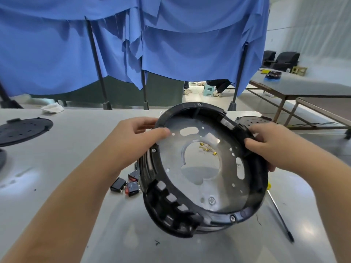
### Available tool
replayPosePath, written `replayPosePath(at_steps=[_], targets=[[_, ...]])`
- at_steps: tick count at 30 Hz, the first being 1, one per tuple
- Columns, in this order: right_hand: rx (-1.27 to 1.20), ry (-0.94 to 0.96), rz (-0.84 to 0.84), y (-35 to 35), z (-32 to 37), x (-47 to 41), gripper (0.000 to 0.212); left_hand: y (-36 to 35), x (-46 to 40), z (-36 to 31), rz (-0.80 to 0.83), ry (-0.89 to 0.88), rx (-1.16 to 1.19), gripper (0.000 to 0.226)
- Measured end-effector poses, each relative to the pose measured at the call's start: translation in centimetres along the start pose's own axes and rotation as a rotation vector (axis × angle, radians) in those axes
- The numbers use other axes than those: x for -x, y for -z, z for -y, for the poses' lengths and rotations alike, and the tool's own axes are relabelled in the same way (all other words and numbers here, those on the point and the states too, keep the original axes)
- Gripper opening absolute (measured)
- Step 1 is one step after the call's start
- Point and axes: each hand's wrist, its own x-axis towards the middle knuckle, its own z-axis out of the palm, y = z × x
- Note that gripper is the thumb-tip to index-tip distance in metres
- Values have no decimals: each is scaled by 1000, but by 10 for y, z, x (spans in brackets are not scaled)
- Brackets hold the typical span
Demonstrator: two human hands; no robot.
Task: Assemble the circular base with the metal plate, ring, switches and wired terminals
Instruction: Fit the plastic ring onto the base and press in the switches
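Head view: a black circular plastic base (190, 215) is held tilted above the pale grey tabletop (85, 149), its open side turned toward the camera. A round silver metal plate (171, 162) with a large central cut-out is seated inside it, framed by a black ring (214, 215) fixed with small screws. The left hand (138, 137) is clamped on the upper-left rim, thumb laid on the plate and fingers curled behind the edge. The right hand (269, 143) is clamped on the upper-right rim, fingers curled over the black wall. Three black rocker switches (127, 184), two with red faces, are seen lying on the tabletop just left of the base. Small brass terminals (207, 149) are seen through the plate's central opening, on the tabletop behind. A black-handled tool with a yellow part (279, 213) is lying to the right. A black perforated disc (24, 130) is noted at far left, another (250, 121) behind the base. Blue cloth (171, 44) is hung across the background.
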Motion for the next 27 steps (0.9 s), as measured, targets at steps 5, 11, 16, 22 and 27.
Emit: replayPosePath(at_steps=[5, 11, 16, 22, 27], targets=[[39, -71, 122, -1, -3, 0, 14, -3, -5, 10, 30, 34, -34, 9], [86, -139, 204, -8, -5, -2, 15, -5, -9, 21, 187, 112, -103, 21], [111, -194, 302, -15, -7, -5, 22, -12, -16, 36, 230, 151, -152, 26], [65, -238, 342, -19, -12, -8, 18, -19, -20, 48, 232, 194, -187, 31], [34, -251, 321, -24, -15, -10, 18, -23, -23, 53, 210, 189, -214, 29]])
